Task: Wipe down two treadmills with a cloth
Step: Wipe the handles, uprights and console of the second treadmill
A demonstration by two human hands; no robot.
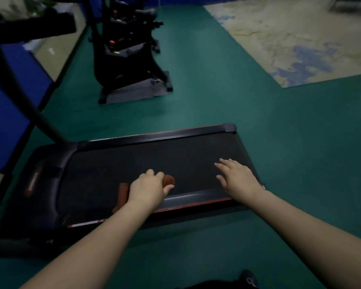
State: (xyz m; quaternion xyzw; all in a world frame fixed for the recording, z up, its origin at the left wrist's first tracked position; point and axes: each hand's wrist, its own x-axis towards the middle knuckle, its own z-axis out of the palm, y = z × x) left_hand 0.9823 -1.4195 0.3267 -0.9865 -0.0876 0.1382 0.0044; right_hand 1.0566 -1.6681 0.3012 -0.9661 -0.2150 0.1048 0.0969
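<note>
A treadmill (133,159) lies across green floor (217,97), open belt on both sides of the hands; left hand (148,189) grips a brown cloth (168,180) on the belt, right hand (237,177) hovering, fingers spread.

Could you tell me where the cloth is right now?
In the head view, the cloth lies on the treadmill belt, gripped by the left hand.

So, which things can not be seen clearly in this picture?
- Head view: most of the cloth is hidden under the left hand.
- The treadmill console is cut off by the left edge and blurred.
- Whether the right hand touches the belt: cannot tell.
- The folded treadmill behind is dark and blurred.
</note>
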